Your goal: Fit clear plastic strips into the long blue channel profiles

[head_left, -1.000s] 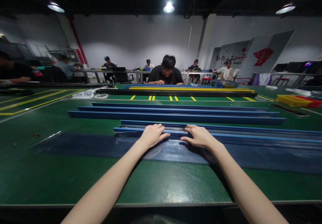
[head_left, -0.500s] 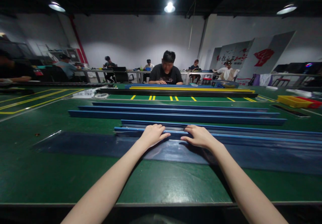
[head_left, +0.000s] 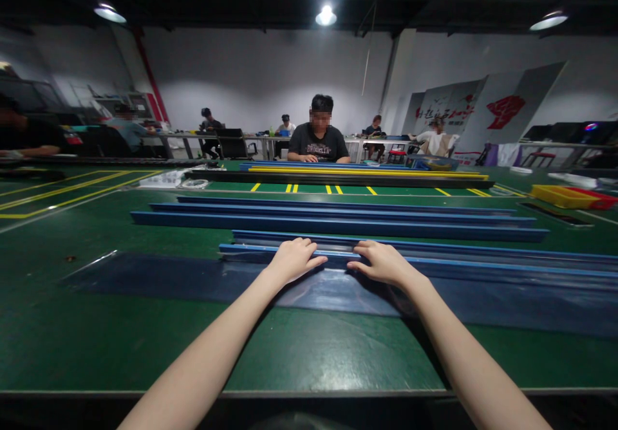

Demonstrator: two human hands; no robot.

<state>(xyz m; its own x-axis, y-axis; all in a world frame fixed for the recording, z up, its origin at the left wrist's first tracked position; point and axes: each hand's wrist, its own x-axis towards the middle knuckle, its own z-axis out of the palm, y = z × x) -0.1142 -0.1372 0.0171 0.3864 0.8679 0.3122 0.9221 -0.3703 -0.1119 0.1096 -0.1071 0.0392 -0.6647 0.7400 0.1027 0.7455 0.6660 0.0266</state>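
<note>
A long blue channel profile (head_left: 463, 266) lies across the table in front of me, its left end near the middle of the view. My left hand (head_left: 295, 259) grips its near wall, with the fingers over the top edge and the thumb on my side. A short way to the right, my right hand (head_left: 379, 261) holds the same wall in the same manner, thumb pointing inward. The fingertips of both are hidden behind the wall. Under and in front of the profile a shiny, see-through plastic film (head_left: 178, 279) is spread flat, reaching past it on the left.
More blue profiles (head_left: 338, 224) lie parallel beyond my hands. Farther back are yellow and black strips (head_left: 347, 177), with a person (head_left: 319, 140) seated behind them. Yellow and red trays (head_left: 562, 196) and a dark flat object (head_left: 555, 214) are at right. The green table's near edge (head_left: 338, 391) runs below my forearms.
Both hands keep their hold on the profile in the same place. The person across the table has lifted their head and upper body slightly.
</note>
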